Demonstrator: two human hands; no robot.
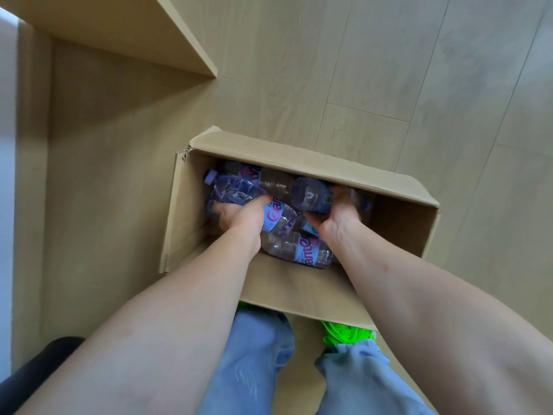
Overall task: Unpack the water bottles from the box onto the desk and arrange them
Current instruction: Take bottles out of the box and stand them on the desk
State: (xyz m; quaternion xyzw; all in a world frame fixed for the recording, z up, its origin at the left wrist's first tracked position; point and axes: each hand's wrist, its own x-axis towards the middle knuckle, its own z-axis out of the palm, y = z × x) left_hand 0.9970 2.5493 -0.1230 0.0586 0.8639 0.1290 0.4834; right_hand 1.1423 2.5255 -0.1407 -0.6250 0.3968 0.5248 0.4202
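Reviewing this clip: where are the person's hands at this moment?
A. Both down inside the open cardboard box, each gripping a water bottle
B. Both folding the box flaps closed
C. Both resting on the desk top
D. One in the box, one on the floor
A: the left hand and right hand are both inside the cardboard box, each curled round a water bottle among the others lying there.

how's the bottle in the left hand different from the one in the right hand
The left hand grips its bottle lying with the purple cap pointing left; the label shows beside the wrist. The right hand holds its bottle base towards the camera, cap hidden. Both are clear plastic, inside the cardboard box.
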